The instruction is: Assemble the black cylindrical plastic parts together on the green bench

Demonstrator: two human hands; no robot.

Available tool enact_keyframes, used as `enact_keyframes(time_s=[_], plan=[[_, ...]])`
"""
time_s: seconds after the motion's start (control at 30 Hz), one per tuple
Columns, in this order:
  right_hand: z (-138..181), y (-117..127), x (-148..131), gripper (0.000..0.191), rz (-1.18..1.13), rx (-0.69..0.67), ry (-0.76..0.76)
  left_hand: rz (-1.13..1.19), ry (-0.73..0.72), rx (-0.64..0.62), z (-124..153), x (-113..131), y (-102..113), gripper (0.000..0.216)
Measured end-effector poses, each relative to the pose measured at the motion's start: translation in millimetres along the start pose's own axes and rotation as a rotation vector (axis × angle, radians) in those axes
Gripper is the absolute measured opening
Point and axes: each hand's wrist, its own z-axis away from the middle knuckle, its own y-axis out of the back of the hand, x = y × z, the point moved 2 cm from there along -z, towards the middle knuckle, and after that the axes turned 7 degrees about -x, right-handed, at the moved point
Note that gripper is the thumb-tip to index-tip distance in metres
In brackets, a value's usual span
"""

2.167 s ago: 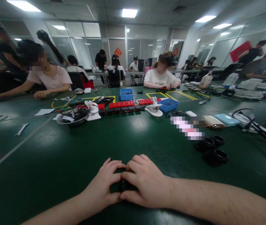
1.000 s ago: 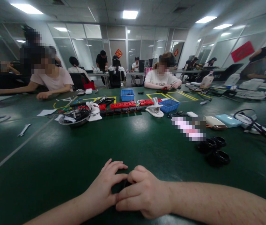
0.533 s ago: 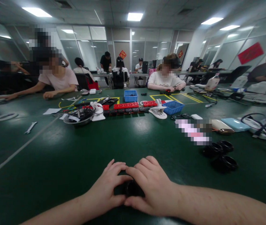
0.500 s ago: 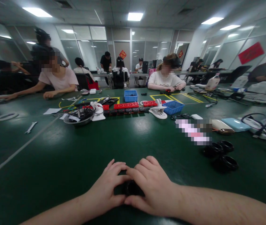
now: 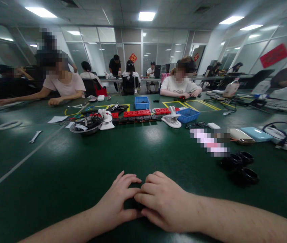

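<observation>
Both of my hands rest together on the green table point(image 5: 57, 168), low in the middle of the view. My left hand point(image 5: 116, 202) and my right hand point(image 5: 163, 202) curl their fingers around a small black object point(image 5: 132, 203), which is almost wholly hidden between them. The fingertips of the two hands meet over it. Three black rings point(image 5: 241, 165) lie on the table to the right of my right forearm.
Across the table lie red power strips point(image 5: 137, 114), two blue bins point(image 5: 188, 114), a white clamp point(image 5: 172, 119), a bowl of cables point(image 5: 85, 125), a wrench point(image 5: 35, 136) and phones point(image 5: 256, 134). Other people sit along the far side.
The fingers of both hands have shifted slightly around the black object while staying in place. The view has drifted a little to the left.
</observation>
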Motion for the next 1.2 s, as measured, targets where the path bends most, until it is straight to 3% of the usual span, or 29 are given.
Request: enact_keyframes(time_s=[0.23,0.73,0.93,1.07,1.2], plan=[[1.1,4.1,0.2,0.021,-0.007,-0.016,0.108,-0.004,0.001,-0.004,-1.1,-0.7,-0.9,0.038],[-3.0,-24.3,4.1,0.019,-0.071,0.081,0.305,0.0,-0.019,0.002,-0.9,-1.2,-0.8,0.031],[-4.1,-27.5,4.5,0.038,-0.091,0.115,0.34,-0.018,-0.039,-0.013,0.7,-4.7,-3.0,0.036],[-1.4,-21.8,2.9,0.044,-0.073,0.227,0.317,-0.014,-0.046,0.055,0.3,-10.4,-7.9,0.053],[1.4,-17.9,1.1,0.046,-0.047,0.368,0.166,-0.029,-0.044,0.028,-0.5,-10.3,-8.7,0.052]])
